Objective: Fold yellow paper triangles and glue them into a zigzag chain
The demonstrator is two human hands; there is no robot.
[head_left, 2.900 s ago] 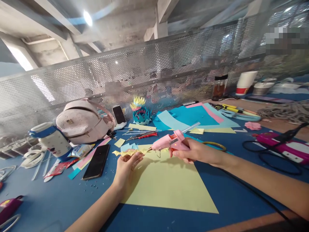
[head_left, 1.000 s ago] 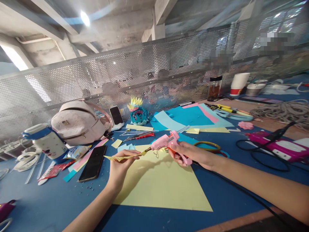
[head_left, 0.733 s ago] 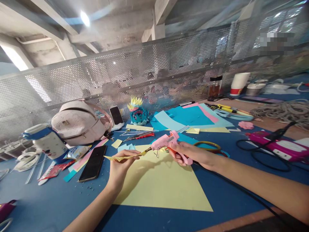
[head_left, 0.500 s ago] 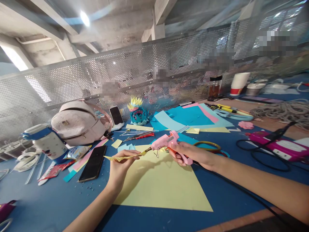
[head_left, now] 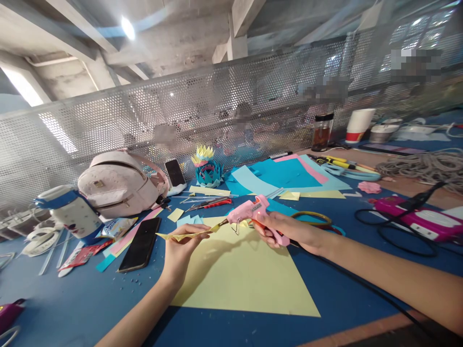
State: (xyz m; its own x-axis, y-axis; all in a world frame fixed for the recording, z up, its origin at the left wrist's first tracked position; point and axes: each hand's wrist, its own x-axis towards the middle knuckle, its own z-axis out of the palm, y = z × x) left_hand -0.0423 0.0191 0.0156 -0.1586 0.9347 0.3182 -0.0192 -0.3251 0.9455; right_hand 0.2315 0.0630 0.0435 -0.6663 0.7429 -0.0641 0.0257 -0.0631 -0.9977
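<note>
My left hand (head_left: pixel 181 253) pinches a folded yellow paper piece (head_left: pixel 183 235) and holds it flat above the table. My right hand (head_left: pixel 289 233) grips a pink glue gun (head_left: pixel 249 211); its nozzle touches the right end of the paper piece. Under both hands lies a large yellow paper sheet (head_left: pixel 242 277) on the blue table (head_left: pixel 72 308). A black cord (head_left: pixel 365 289) runs from the glue gun along my right forearm.
A black phone (head_left: pixel 140 244) lies left of my left hand, with a pink backpack (head_left: pixel 117 183) and a white-blue jug (head_left: pixel 70 210) behind it. A paper flower model (head_left: pixel 207 167), blue and pink sheets (head_left: pixel 289 174), scissors (head_left: pixel 211 204) and a magenta glue gun (head_left: pixel 421 220) lie farther back and right.
Since 2.9 s ago the paper piece has turned flat and edge-on and the glue gun has tilted downward. Over the last second both hands have stayed nearly still.
</note>
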